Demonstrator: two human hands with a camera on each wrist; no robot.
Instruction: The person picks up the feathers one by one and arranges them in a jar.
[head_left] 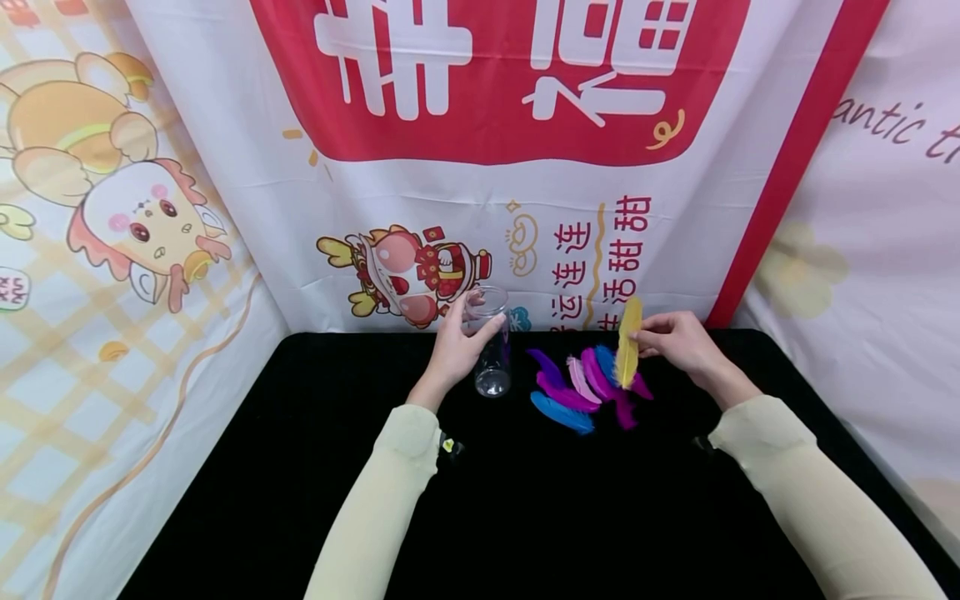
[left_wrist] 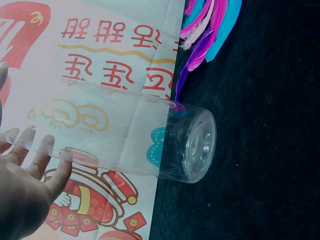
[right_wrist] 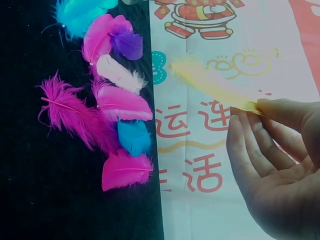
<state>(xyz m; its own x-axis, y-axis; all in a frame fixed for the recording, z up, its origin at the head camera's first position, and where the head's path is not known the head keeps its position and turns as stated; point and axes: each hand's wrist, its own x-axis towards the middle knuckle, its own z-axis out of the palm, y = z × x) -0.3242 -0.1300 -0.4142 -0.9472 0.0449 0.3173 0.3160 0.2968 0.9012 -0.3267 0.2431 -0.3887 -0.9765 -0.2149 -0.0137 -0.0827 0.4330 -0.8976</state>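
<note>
A clear plastic jar (head_left: 492, 367) stands near the back of the black table, and my left hand (head_left: 457, 342) grips it around its upper part. In the left wrist view the jar (left_wrist: 130, 132) looks see-through, with nothing visible inside. My right hand (head_left: 686, 342) pinches a yellow feather (head_left: 628, 342) between thumb and fingers, raised above the table. The feather (right_wrist: 215, 87) hangs clear of the others in the right wrist view. Between the hands lies a loose pile of feathers (right_wrist: 122, 107) in magenta, pink, purple and blue. A blue feather (head_left: 561, 412) is nearest the front of the pile.
Black cloth covers the table (head_left: 525, 517). Right behind its back edge hangs a white and red printed curtain (head_left: 487, 183). More printed sheets rise along the left side (head_left: 150, 375) and the right side (head_left: 862, 333).
</note>
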